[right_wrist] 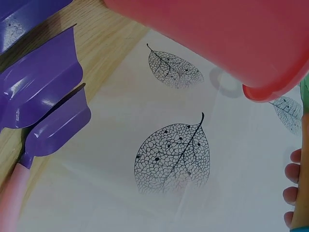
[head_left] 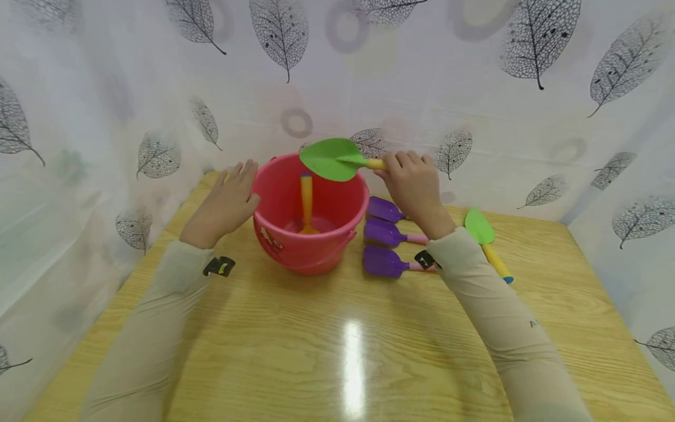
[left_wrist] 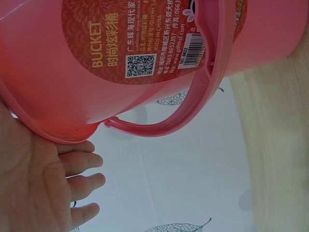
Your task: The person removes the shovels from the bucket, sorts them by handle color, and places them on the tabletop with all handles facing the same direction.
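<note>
A pink-red bucket (head_left: pixel 316 252) stands on the wooden table. My left hand (head_left: pixel 224 202) is at its left rim with fingers extended; in the left wrist view the fingers (left_wrist: pixel 79 162) lie by the rim, apparently touching it. My right hand (head_left: pixel 416 187) grips the yellow handle of a toy trowel with a green blade (head_left: pixel 329 164). That blade is over the bucket's far right rim. In the right wrist view fingertips (right_wrist: pixel 291 172) curl round the trowel handle (right_wrist: pixel 303 169). Inside the bucket a yellow handle (head_left: pixel 307 199) with a blue end stands upright; its blade is mostly hidden.
Three purple toy shovels (head_left: pixel 382 262) with pink handles lie in a row right of the bucket, partly under my right arm. Another green trowel (head_left: pixel 479 227) with a yellow handle lies farther right. A leaf-patterned curtain (head_left: pixel 337 88) hangs behind the table (head_left: pixel 295 346).
</note>
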Tool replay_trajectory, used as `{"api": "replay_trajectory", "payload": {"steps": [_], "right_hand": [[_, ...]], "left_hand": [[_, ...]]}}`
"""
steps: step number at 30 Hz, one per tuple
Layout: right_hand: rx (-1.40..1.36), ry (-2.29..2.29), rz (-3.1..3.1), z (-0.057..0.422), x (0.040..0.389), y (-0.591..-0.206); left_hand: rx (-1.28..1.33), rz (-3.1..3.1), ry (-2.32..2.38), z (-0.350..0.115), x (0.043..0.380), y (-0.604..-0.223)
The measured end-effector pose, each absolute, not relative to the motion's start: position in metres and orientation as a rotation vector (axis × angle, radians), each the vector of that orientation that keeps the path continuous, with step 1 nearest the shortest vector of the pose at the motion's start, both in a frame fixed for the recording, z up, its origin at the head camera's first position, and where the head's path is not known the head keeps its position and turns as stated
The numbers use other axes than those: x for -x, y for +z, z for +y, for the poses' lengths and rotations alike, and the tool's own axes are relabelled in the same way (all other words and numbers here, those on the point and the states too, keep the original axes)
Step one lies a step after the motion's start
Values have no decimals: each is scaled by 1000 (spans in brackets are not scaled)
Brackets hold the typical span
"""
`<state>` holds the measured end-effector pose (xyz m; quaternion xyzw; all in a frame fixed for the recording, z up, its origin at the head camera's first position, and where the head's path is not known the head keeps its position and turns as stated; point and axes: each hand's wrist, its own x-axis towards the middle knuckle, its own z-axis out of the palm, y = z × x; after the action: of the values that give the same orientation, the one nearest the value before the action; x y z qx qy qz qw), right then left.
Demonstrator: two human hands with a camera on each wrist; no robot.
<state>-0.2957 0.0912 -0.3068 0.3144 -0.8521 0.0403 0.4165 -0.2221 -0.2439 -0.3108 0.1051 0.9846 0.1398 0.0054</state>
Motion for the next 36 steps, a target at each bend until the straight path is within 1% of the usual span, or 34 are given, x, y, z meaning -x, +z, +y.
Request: {"api": "replay_trajectory", "payload": {"steps": [36], "right_hand": [[-638, 106, -2192, 134, 294, -313]], "left_hand": [[-312, 3066, 460, -242, 220, -309]]}}
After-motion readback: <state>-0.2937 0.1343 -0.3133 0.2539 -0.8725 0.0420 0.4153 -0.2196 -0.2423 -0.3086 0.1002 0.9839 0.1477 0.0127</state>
